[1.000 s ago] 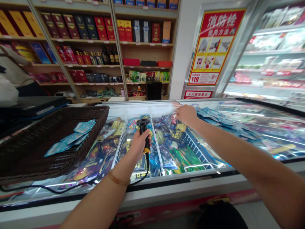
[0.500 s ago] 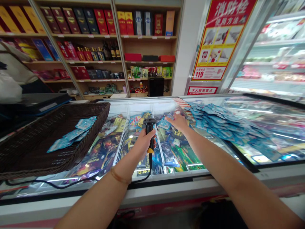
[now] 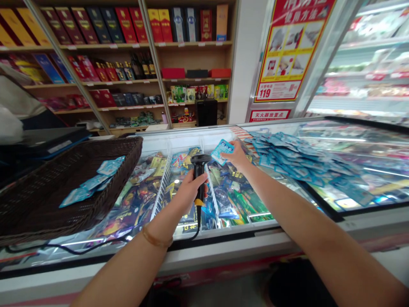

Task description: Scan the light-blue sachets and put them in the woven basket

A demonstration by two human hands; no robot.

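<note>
My left hand (image 3: pixel 193 186) is wrapped round a black and yellow barcode scanner (image 3: pixel 199 175), held upright over the freezer with its cable hanging down. Between the thumb and fingers of my right hand (image 3: pixel 237 154) is a flat blue packet (image 3: pixel 221 151), its printed side facing me, just right of the scanner's head. A big heap of like blue packets (image 3: pixel 294 155) lies on the freezer's glass lid to the right. Several more blue packets (image 3: pixel 92 182) rest in a brown wicker basket (image 3: pixel 128 170) on the left.
Below my hands the open chest freezer (image 3: pixel 223 241) holds bagged goods split by white wire dividers (image 3: pixel 162 183). Shelves of boxes and bottles (image 3: pixel 150 44) stand behind it. A red and yellow poster (image 3: pixel 287 55) hangs on the wall. Part of a person (image 3: pixel 19 98) shows at far left.
My right hand has turned and raised the blue packet, so its printed face now shows beside the scanner. My left hand keeps its grip on the scanner. The view has shifted slightly.
</note>
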